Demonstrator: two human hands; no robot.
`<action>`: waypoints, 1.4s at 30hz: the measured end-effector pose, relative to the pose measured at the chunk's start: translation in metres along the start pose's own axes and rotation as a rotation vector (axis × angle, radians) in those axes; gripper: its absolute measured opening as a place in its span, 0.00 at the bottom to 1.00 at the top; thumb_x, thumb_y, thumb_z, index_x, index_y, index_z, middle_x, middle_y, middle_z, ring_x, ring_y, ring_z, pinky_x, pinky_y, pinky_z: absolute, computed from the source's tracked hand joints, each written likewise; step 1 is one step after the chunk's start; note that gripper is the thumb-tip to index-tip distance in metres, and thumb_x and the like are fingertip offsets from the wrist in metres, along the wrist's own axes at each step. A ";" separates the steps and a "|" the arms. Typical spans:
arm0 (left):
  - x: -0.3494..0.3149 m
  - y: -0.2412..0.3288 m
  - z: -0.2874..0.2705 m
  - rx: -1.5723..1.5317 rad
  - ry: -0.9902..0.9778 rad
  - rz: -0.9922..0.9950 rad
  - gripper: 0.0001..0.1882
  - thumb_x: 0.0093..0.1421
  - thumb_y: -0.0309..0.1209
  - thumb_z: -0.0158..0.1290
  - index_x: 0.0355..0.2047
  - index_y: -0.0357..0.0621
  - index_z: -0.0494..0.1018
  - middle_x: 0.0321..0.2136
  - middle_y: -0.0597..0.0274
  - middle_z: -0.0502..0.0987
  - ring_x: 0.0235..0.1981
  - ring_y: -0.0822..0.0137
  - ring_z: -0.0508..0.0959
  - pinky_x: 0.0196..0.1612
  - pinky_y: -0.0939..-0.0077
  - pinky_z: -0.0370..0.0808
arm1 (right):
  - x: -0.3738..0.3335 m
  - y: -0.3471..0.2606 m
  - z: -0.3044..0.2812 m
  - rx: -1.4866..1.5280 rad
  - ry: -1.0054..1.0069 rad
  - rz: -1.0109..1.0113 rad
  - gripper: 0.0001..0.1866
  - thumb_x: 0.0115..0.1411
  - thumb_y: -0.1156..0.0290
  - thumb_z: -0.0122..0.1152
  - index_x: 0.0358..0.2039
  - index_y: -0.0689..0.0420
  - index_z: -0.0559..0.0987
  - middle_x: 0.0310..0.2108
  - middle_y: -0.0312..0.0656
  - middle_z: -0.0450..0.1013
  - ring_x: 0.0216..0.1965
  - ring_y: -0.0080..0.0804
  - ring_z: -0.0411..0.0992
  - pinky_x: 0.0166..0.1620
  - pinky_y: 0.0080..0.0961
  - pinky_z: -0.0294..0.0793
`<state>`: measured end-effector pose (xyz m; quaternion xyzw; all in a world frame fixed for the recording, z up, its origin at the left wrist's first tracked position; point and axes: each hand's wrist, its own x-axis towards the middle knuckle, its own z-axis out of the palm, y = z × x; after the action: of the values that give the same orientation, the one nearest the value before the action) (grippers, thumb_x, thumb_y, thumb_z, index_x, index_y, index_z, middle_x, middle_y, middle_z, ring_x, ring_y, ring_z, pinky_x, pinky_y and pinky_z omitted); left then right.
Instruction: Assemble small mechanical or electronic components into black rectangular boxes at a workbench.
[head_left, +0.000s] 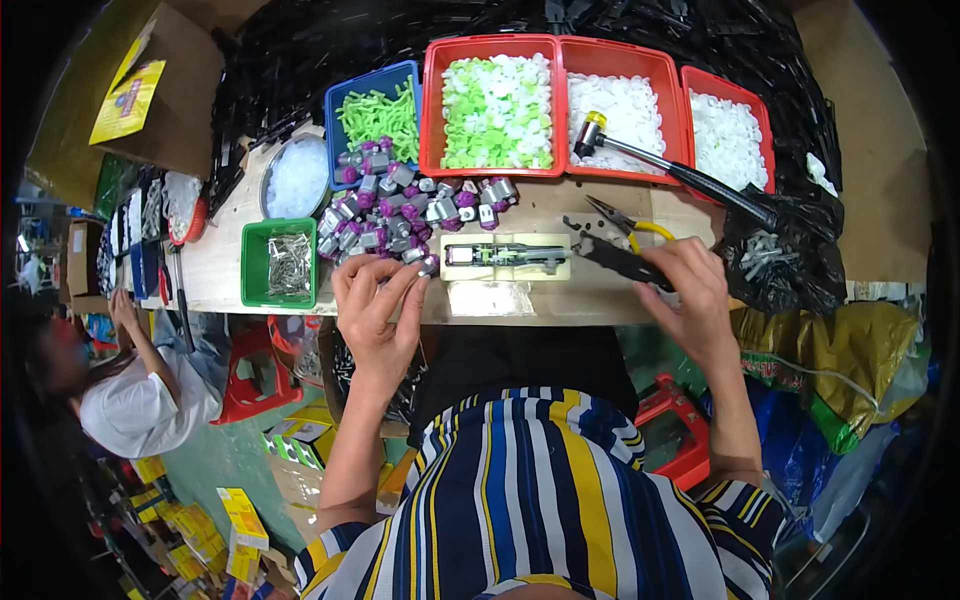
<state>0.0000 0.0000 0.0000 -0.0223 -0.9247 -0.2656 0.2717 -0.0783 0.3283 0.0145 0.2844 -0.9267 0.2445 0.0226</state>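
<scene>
Left hand [376,315] is pinching a motor [429,266], right hand [697,298] is clamping a black part [618,259], near worktop's [600,302] front edge; slack grip risks drops.

Floor [205,462]: yellow boxes [242,516], lower left.
Co-worker [110,415]: white shirt [150,412], beside red stool [240,397].
Right side: crumpled gold plastic bag [878,345].

The wooden desk [600,300] is carrying a green box [280,303], a bowl [265,192], grey-and-purple parts [402,208], a cream tray [500,274], pliers [627,221], a blue bin [334,118] and red bins [490,172].
</scene>
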 end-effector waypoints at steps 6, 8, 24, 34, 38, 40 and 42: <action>-0.002 0.000 -0.003 -0.004 0.037 0.018 0.11 0.47 0.19 0.64 0.33 0.41 0.81 0.30 0.60 0.77 0.39 0.55 0.73 0.42 0.65 0.71 | 0.050 -0.041 0.037 0.089 0.015 -0.289 0.19 0.49 0.70 0.69 0.42 0.57 0.78 0.37 0.40 0.72 0.42 0.40 0.71 0.43 0.34 0.65; -0.007 -0.002 -0.004 -0.003 0.042 0.013 0.11 0.47 0.19 0.64 0.33 0.41 0.81 0.30 0.60 0.77 0.39 0.55 0.73 0.42 0.64 0.71 | 0.062 -0.050 0.047 0.058 -0.014 -0.344 0.17 0.50 0.68 0.68 0.41 0.56 0.78 0.36 0.38 0.72 0.42 0.37 0.70 0.44 0.34 0.65; -0.011 -0.001 0.007 -0.066 -0.004 0.033 0.11 0.47 0.19 0.63 0.33 0.40 0.80 0.31 0.60 0.77 0.40 0.54 0.73 0.43 0.65 0.71 | 0.080 -0.058 0.054 0.012 -0.131 -0.346 0.15 0.53 0.66 0.66 0.41 0.55 0.78 0.37 0.37 0.70 0.43 0.35 0.70 0.46 0.35 0.66; 0.005 0.006 0.026 -0.062 -0.125 0.279 0.15 0.50 0.24 0.64 0.39 0.34 0.78 0.41 0.53 0.76 0.46 0.51 0.74 0.46 0.62 0.73 | 0.082 -0.054 0.057 0.076 -0.181 -0.336 0.14 0.52 0.67 0.67 0.39 0.57 0.79 0.34 0.39 0.69 0.41 0.37 0.69 0.43 0.36 0.67; 0.011 0.004 0.046 -0.061 -0.243 0.448 0.18 0.53 0.26 0.61 0.43 0.27 0.75 0.43 0.48 0.75 0.49 0.48 0.75 0.47 0.62 0.75 | 0.088 -0.051 0.059 0.166 -0.184 -0.368 0.14 0.48 0.71 0.69 0.36 0.59 0.80 0.31 0.40 0.69 0.38 0.38 0.69 0.39 0.36 0.69; 0.007 0.001 0.052 -0.026 -0.241 0.484 0.19 0.53 0.26 0.61 0.43 0.26 0.74 0.43 0.46 0.75 0.48 0.49 0.75 0.46 0.63 0.76 | 0.091 -0.050 0.060 0.189 -0.185 -0.368 0.13 0.47 0.72 0.69 0.35 0.60 0.80 0.31 0.40 0.69 0.37 0.38 0.68 0.38 0.36 0.69; 0.009 -0.001 0.054 0.025 -0.235 0.569 0.20 0.54 0.25 0.59 0.44 0.21 0.73 0.41 0.41 0.75 0.46 0.47 0.76 0.45 0.65 0.78 | 0.094 -0.049 0.060 0.212 -0.191 -0.369 0.13 0.46 0.73 0.69 0.35 0.60 0.80 0.30 0.41 0.69 0.37 0.39 0.68 0.37 0.36 0.69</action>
<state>-0.0344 0.0259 -0.0342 -0.3075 -0.9096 -0.1631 0.2269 -0.1250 0.2166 0.0006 0.4715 -0.8261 0.3043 -0.0507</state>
